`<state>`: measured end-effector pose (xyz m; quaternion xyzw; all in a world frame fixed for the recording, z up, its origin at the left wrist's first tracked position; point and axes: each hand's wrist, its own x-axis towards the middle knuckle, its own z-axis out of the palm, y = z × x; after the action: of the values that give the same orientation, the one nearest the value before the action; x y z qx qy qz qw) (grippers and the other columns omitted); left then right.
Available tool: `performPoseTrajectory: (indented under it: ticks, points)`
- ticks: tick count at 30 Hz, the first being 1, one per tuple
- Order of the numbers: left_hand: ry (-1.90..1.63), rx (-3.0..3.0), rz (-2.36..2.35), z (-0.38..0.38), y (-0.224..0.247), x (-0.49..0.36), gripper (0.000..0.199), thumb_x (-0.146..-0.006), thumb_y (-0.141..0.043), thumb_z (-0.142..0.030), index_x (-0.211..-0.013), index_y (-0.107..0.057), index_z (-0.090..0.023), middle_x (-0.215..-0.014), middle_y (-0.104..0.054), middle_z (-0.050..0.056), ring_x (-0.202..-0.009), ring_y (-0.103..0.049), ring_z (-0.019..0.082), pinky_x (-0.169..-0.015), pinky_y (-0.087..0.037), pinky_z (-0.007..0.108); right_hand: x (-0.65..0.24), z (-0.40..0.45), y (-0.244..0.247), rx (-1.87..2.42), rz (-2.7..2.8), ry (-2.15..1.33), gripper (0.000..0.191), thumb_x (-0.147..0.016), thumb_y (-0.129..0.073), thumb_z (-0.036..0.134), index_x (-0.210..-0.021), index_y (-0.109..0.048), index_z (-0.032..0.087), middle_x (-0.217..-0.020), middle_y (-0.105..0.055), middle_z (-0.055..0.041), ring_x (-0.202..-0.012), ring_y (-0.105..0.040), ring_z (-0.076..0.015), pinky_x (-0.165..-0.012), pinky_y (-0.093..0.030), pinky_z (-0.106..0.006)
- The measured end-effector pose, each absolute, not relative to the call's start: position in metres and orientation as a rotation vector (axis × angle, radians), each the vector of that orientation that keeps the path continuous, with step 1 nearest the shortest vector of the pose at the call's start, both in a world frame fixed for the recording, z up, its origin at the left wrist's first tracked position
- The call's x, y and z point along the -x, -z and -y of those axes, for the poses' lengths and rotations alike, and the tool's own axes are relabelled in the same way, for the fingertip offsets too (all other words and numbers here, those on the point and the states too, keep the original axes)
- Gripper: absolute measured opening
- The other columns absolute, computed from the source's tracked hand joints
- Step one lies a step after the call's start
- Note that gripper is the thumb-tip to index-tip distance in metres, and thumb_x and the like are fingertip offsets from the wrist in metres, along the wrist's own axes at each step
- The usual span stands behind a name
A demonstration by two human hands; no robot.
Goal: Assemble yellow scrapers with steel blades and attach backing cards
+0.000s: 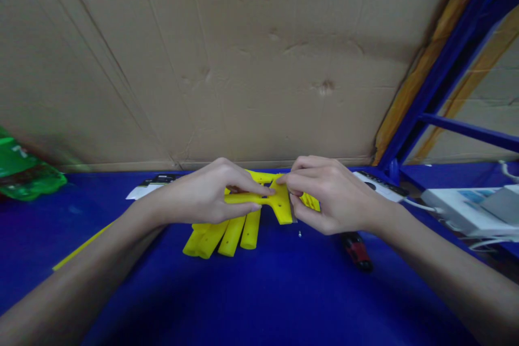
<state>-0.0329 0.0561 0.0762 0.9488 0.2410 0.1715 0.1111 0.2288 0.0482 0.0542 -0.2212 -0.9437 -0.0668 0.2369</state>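
Yellow plastic scraper (pixel 283 206), T-shaped w/ a smooth handle, flared head & small dark hole, is held just above the blue table (pixel 259 286) at centre, a thin greyish strip along its right edge. L hand (pixel 221 192) has the handle pinched btwn thumb & fingers; R hand (pixel 328 192) is closed w/ fingertips at the head's right edge. More yellow handles (pixel 233 235) fan out near left, tiny screw (pixel 300 234) & red-black tool (pixel 357 251) near right.
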Motion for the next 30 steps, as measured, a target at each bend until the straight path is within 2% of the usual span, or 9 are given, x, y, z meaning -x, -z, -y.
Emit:
performPoseTrajectory:
  ticks: [5,9,19,26,28,30]
  points:
    - [-0.48,-2.831,-0.711,-0.055,-0.077,0.031,0.032,-0.093,-0.073,-0.017,-0.122,-0.08,-0.027,-0.115,-0.084,0.004,-0.097,-0.082,0.021,-0.086,-0.062,0.028,-0.227,-0.045,-0.057,0.62,2.626,0.171,0.02,-0.091,-0.049,0.017,-0.077,-0.063,0.018,-0.074,-0.066,-0.0076,-0.077,-0.057,-0.0225,-0.071,-0.041,-0.035]
    - [-0.493,-2.852,-0.71,-0.056,-0.076,0.033,0.032,-0.095,-0.071,-0.018,-0.126,-0.079,-0.026,-0.116,-0.084,0.004,-0.096,-0.081,0.02,-0.084,-0.062,0.027,-0.225,-0.043,-0.059,0.703,2.576,-0.015,0.02,-0.091,-0.048,0.016,-0.075,-0.059,0.019,-0.075,-0.065,-0.0067,-0.077,-0.057,-0.0219,-0.072,-0.041,-0.034]
    - [-0.459,-2.835,-0.734,-0.061,-0.072,0.036,0.031,-0.095,-0.071,-0.019,-0.125,-0.079,-0.022,-0.116,-0.084,0.006,-0.1,-0.081,0.021,-0.087,-0.061,0.026,-0.233,-0.056,-0.054,0.765,2.426,-0.395,0.023,-0.093,-0.05,0.02,-0.077,-0.066,0.017,-0.088,-0.072,-0.0084,-0.081,-0.066,-0.0208,-0.077,-0.045,-0.033]
    - [-0.356,-2.873,-0.703,-0.067,-0.063,0.039,0.028,-0.094,-0.071,-0.014,-0.12,-0.08,-0.019,-0.11,-0.085,0.005,-0.089,-0.082,0.02,-0.078,-0.061,0.025,-0.236,-0.067,-0.043,0.914,2.145,-0.673,0.026,-0.097,-0.059,0.03,-0.072,-0.06,0.022,-0.098,-0.083,-0.0085,-0.102,-0.076,-0.0265,-0.083,-0.049,-0.033]
    - [-0.364,-2.883,-0.72,-0.069,-0.062,0.042,0.027,-0.094,-0.071,-0.015,-0.119,-0.081,-0.018,-0.11,-0.085,0.005,-0.09,-0.082,0.02,-0.078,-0.06,0.025,-0.237,-0.07,-0.038,0.982,2.169,-0.599,0.027,-0.094,-0.062,0.027,-0.069,-0.054,0.023,-0.09,-0.082,-0.0068,-0.095,-0.077,-0.0253,-0.08,-0.048,-0.032]
    - [-0.347,-2.888,-0.74,-0.071,-0.062,0.044,0.027,-0.094,-0.071,-0.016,-0.12,-0.081,-0.017,-0.11,-0.085,0.004,-0.09,-0.082,0.02,-0.078,-0.06,0.025,-0.239,-0.073,-0.034,1.032,2.329,-0.494,0.026,-0.088,-0.066,0.018,-0.068,-0.05,0.023,-0.081,-0.078,-0.0039,-0.081,-0.074,-0.0219,-0.073,-0.045,-0.031]
